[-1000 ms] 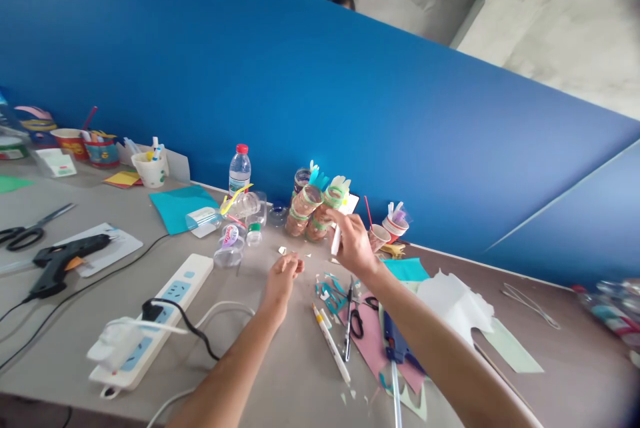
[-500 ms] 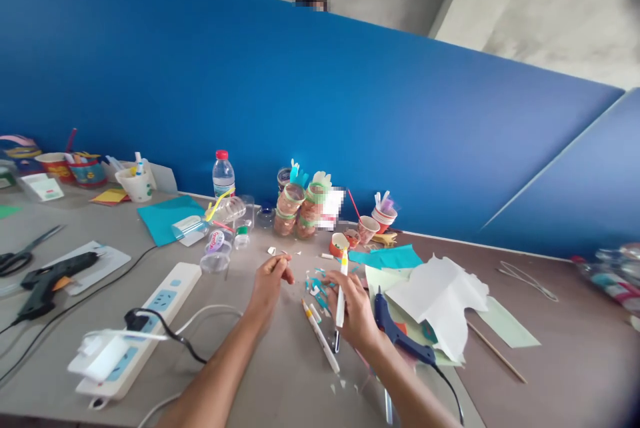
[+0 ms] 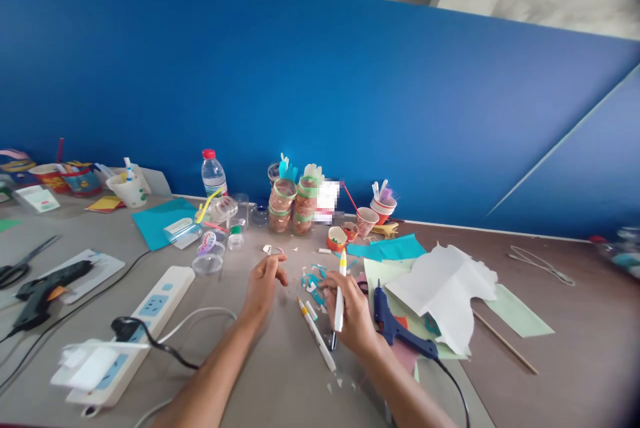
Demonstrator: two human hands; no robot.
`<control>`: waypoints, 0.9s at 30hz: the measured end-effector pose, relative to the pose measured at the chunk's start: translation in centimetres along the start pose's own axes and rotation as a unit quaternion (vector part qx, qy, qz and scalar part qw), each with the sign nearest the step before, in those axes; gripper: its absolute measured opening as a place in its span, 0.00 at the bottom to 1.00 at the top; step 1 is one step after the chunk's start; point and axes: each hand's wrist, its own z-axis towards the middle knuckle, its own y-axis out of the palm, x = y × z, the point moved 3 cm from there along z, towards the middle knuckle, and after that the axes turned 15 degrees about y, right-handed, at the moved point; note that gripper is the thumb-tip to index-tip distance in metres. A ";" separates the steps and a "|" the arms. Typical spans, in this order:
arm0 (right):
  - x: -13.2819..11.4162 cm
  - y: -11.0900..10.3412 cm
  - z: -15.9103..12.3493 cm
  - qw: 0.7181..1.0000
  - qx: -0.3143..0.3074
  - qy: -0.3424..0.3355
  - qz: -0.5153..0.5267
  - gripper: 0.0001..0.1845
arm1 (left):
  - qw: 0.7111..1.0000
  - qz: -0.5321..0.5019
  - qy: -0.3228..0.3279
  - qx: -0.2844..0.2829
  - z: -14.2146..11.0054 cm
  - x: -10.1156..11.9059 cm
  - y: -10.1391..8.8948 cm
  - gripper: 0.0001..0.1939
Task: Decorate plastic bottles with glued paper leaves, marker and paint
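Note:
A white marker with a yellow band stands nearly upright in my right hand, its fingers closed around the barrel. My left hand hovers over the table to the left, fingers curled in; whatever they may hold is hidden. Between the hands lie teal and white paper scraps. Nearer to me rests another white marker with an orange-yellow end, beside a small white cap. Beyond my right hand sits a small orange-rimmed cup. A blue glue gun lies to the right of that hand.
Decorated jars are stacked by the blue partition. A power strip with cords, a black glue gun and scissors lie left. Torn white paper and a wooden stick lie right. A person's head shows above the partition.
The camera view has tilted and shifted slightly. The right hand keeps its hold on the marker, and both hands stay in nearly the same place over the table.

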 end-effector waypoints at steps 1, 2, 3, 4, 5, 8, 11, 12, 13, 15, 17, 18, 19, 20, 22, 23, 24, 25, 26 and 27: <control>0.0 0.1 0.0 1.000 0.002 -0.002 0.002 0.22 | 1.000 0.017 0.008 0.005 0.1 0.0 0.0 0.21; 0.0 0.2 -0.1 1.000 0.004 -0.003 0.004 0.21 | 0.999 0.032 0.016 0.012 0.1 0.0 -0.1 0.19; 0.0 0.2 -0.1 1.000 0.007 -0.003 0.005 0.21 | 0.999 0.044 0.022 0.020 0.2 0.0 -0.2 0.17; 0.1 0.3 -0.1 1.000 0.009 -0.001 0.008 0.21 | 0.998 0.053 0.026 0.033 0.4 -0.1 -0.4 0.16; 0.3 0.3 -0.2 1.000 0.012 0.003 0.011 0.20 | 0.997 0.061 0.028 0.049 0.5 -0.2 -0.6 0.15; 0.9 0.3 -0.2 0.999 0.023 0.021 0.023 0.20 | 0.989 0.089 0.037 0.113 0.9 -0.5 -1.5 0.17; 1.6 0.2 -0.3 0.998 0.034 0.044 0.033 0.18 | 0.980 0.116 0.053 0.153 1.1 -0.3 -2.1 0.17; 1.8 0.2 -0.4 0.997 0.038 0.052 0.036 0.18 | 0.979 0.119 0.054 0.156 1.1 -0.1 -2.1 0.17; 2.0 0.2 -0.4 0.997 0.043 0.059 0.039 0.18 | 0.980 0.119 0.053 0.152 1.1 0.0 -2.1 0.17; 2.2 0.0 -0.3 0.995 0.054 0.073 0.045 0.17 | 0.984 0.113 0.050 0.127 1.1 0.3 -1.8 0.15; 2.3 -0.2 -0.1 0.993 0.062 0.081 0.054 0.16 | 0.990 0.106 0.047 0.078 0.9 0.5 -1.3 0.13; 2.3 -0.3 0.0 0.992 0.066 0.083 0.061 0.16 | 0.992 0.103 0.049 0.054 0.8 0.6 -1.0 0.13; 2.3 -0.4 0.1 0.992 0.070 0.084 0.067 0.16 | 0.993 0.101 0.053 0.032 0.7 0.6 -0.8 0.13; 2.3 -0.5 0.3 0.991 0.073 0.086 0.073 0.15 | 0.993 0.099 0.058 0.014 0.6 0.7 -0.6 0.13; 2.4 -0.6 0.4 0.990 0.074 0.092 0.082 0.15 | 0.993 0.094 0.069 -0.013 0.4 0.7 -0.3 0.13; 2.4 -0.6 0.5 0.989 0.072 0.096 0.084 0.15 | 0.993 0.089 0.073 -0.023 0.3 0.7 -0.2 0.12; 2.5 -0.5 0.5 0.989 0.069 0.099 0.086 0.15 | 0.993 0.084 0.075 -0.032 0.3 0.7 -0.1 0.12; 2.5 -0.5 0.5 0.989 0.067 0.100 0.087 0.15 | 0.993 0.079 0.074 -0.040 0.2 0.7 0.0 0.12; 2.6 -0.5 0.5 0.989 0.065 0.101 0.087 0.15 | 0.993 0.076 0.072 -0.050 0.2 0.7 0.1 0.13; 2.7 -0.5 0.5 0.989 0.063 0.103 0.086 0.15 | 0.993 0.077 0.069 -0.061 0.1 0.7 0.2 0.13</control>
